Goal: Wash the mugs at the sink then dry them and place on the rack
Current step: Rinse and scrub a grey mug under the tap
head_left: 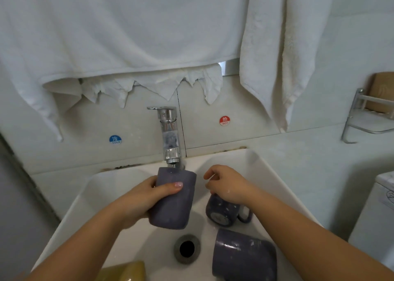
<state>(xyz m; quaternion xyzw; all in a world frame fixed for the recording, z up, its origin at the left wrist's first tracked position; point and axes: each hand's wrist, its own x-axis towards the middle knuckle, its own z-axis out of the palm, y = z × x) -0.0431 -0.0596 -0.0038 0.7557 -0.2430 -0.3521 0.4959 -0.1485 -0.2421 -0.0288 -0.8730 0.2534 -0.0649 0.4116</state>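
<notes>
My left hand [147, 197] grips a purple-grey mug [173, 206] around its side, with the mug's mouth up under the chrome faucet [169, 135] spout. My right hand [226, 184] hovers beside it with fingers loosely curled, holding nothing, just above a second purple mug [221, 213] that lies on its side in the white sink [89, 197]. A third purple mug [245, 257] lies on its side at the sink's near right. A metal wall rack [371, 118] is mounted at the right.
The drain [187, 248] sits in the basin's middle. A yellow sponge [125, 270] lies at the near left of the sink. White towels [119, 31] hang on the wall above the faucet. A white appliance [377, 216] stands right of the sink.
</notes>
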